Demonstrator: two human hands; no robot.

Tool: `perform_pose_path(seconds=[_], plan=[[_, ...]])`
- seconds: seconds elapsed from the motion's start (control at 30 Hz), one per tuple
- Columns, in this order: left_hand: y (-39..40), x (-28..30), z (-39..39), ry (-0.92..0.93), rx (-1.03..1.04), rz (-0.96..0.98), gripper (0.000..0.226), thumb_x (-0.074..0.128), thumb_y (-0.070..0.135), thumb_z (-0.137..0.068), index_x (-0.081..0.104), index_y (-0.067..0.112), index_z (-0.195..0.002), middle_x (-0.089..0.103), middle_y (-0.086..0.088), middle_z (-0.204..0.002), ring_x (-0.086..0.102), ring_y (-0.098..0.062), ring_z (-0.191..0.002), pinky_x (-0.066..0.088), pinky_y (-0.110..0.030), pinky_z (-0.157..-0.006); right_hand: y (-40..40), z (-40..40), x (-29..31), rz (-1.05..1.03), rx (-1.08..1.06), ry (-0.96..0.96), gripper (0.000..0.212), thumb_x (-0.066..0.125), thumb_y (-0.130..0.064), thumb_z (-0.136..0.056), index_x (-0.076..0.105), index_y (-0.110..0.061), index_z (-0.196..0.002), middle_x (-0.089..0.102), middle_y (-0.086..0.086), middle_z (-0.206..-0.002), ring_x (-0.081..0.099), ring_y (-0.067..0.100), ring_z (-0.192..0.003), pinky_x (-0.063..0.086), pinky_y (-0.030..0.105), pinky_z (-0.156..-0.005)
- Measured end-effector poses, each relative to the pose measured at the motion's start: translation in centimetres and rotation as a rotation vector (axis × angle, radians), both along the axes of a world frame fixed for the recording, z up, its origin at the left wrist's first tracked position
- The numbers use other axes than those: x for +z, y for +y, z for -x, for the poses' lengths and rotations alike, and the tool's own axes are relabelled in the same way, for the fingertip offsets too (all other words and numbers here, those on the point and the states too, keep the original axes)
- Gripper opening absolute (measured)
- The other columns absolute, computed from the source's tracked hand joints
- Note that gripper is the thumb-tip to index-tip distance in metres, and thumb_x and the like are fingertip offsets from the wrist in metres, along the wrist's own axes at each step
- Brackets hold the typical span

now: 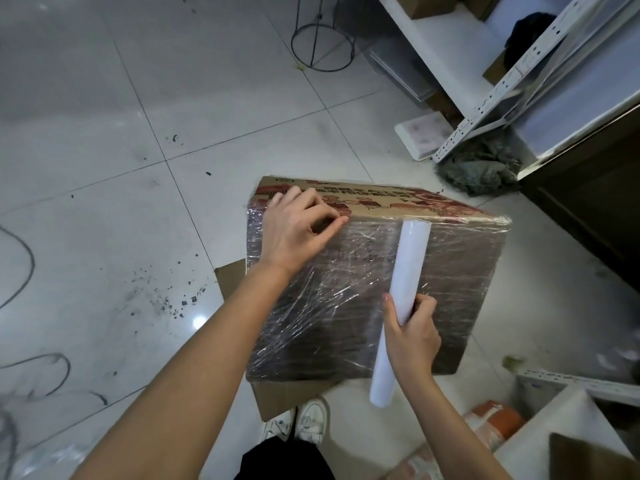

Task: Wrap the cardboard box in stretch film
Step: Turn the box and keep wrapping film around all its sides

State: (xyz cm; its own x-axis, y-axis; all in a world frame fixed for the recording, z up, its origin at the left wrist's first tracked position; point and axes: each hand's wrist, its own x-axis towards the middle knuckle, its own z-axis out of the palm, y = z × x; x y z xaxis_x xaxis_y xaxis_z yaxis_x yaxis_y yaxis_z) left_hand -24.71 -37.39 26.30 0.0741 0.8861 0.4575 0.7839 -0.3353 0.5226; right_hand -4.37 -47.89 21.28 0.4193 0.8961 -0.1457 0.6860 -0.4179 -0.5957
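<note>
The fingertips of the left hand (298, 226) press down on the far upper edge of the cardboard box (460, 271), thumb and forefinger drawn together as if pinching or smoothing the stretch film (322, 306) there; whether they actually hold a fold of film cannot be told. The right hand (412, 337) is clenched around the roll of stretch film (405, 289), gripping it below its middle, with the white roll lying across the box's top face from the far edge to past the near edge.

The box sits on the tiled floor (138, 133), resting on a flattened piece of cardboard (287, 393) that shows at its near and left edges, just ahead of the person's white shoes (304, 420). A metal shelving unit (519, 98) stands off the box's far right corner.

As for progress, the top face left of the roll is already covered in wrinkled, shiny film, which also runs along the far edge to the right corner. The printed far side looks largely bare, and the strip right of the roll seems only thinly covered. I would judge the wrapping well under way but unfinished: more passes are needed, then the film must be torn off.
</note>
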Motion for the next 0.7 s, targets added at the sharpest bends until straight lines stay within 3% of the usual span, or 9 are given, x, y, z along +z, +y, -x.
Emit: perform_pose_path(seconds=[0.07, 0.13, 0.27, 0.33, 0.4, 0.53, 0.63, 0.7], plan=[[0.1, 0.1, -0.1, -0.078, 0.04, 0.047, 0.048, 0.079, 0.033, -0.074, 0.063, 0.012, -0.114, 0.066, 0.001, -0.075, 0.056, -0.014, -0.071, 0.042, -0.028, -0.067, 0.0, 0.1, 0.0, -0.017, 0.006, -0.07, 0.041, 0.049, -0.063, -0.079, 0.033, -0.027, -0.089, 0.047, -0.017, -0.069, 0.053, 0.019, -0.059, 0.038, 0.032, -0.06], [0.2, 0.1, -0.2, -0.066, 0.045, 0.057, 0.06, 0.08, 0.031, -0.074, 0.055, 0.009, -0.125, 0.068, 0.001, -0.078, 0.057, -0.013, -0.073, 0.037, -0.028, -0.07, 0.2, 0.3, -0.1, -0.027, 0.001, -0.118, 0.042, 0.049, -0.064, -0.079, 0.031, -0.027, -0.087, 0.046, -0.016, -0.067, 0.05, 0.018, -0.056, 0.036, 0.031, -0.06], [0.3, 0.5, -0.5, 0.042, 0.085, 0.061, 0.012, 0.074, 0.025, -0.08, 0.071, 0.017, -0.089, 0.067, 0.003, -0.081, 0.053, -0.018, -0.075, 0.025, -0.026, -0.067, 0.6, 0.6, -0.3, -0.019, 0.024, -0.191, 0.043, 0.048, -0.063, -0.079, 0.031, -0.025, -0.084, 0.051, -0.007, -0.069, 0.049, 0.019, -0.055, 0.033, 0.029, -0.057], [0.6, 1.0, -1.2, -0.039, 0.176, 0.252, 0.01, 0.07, 0.03, -0.082, 0.069, 0.023, -0.089, 0.064, 0.01, -0.086, 0.052, -0.014, -0.084, 0.025, -0.026, -0.071, 0.8, 0.7, -0.3, -0.007, 0.032, -0.199, 0.042, 0.051, -0.06, -0.08, 0.031, -0.023, -0.085, 0.05, -0.005, -0.071, 0.048, 0.018, -0.056, 0.032, 0.028, -0.057], [0.5, 1.3, -1.7, -0.034, 0.248, 0.281, 0.023, 0.064, 0.029, -0.084, 0.065, 0.021, -0.105, 0.066, 0.007, -0.097, 0.056, -0.017, -0.094, 0.031, -0.03, -0.082, 1.0, 0.6, -0.3, 0.022, 0.044, -0.183, 0.042, 0.054, -0.059, -0.08, 0.033, -0.023, -0.086, 0.048, -0.006, -0.071, 0.049, 0.016, -0.058, 0.033, 0.027, -0.056], [-2.6, -0.6, -2.3, 0.389, 0.069, -0.158, 0.046, 0.047, 0.022, -0.085, 0.048, 0.002, -0.126, 0.058, -0.014, -0.128, 0.053, -0.026, -0.119, 0.02, -0.04, -0.11, 1.4, 0.0, -0.3, 0.02, 0.093, -0.169, 0.04, 0.059, -0.053, -0.082, 0.035, -0.022, -0.088, 0.048, -0.004, -0.075, 0.047, 0.009, -0.058, 0.028, 0.018, -0.049], [-5.7, -4.4, -2.7, 0.657, -0.117, -0.136, 0.059, 0.036, 0.032, -0.094, 0.028, 0.002, -0.145, 0.026, -0.01, -0.152, 0.03, -0.023, -0.14, 0.009, -0.042, -0.117, 1.4, 0.0, -0.4, -0.001, 0.116, -0.172, 0.039, 0.06, -0.051, -0.082, 0.034, -0.023, -0.088, 0.043, -0.008, -0.072, 0.045, 0.006, -0.058, 0.031, 0.021, -0.051], [-5.9, -6.0, -2.4, 0.725, -0.14, -0.123, 0.061, 0.034, 0.039, -0.096, 0.024, 0.006, -0.146, 0.022, -0.007, -0.153, 0.027, -0.021, -0.141, 0.011, -0.041, -0.116, 1.3, -0.1, -0.4, 0.001, 0.129, -0.146, 0.038, 0.059, -0.053, -0.082, 0.034, -0.024, -0.088, 0.042, -0.013, -0.071, 0.047, 0.003, -0.058, 0.032, 0.018, -0.05]])
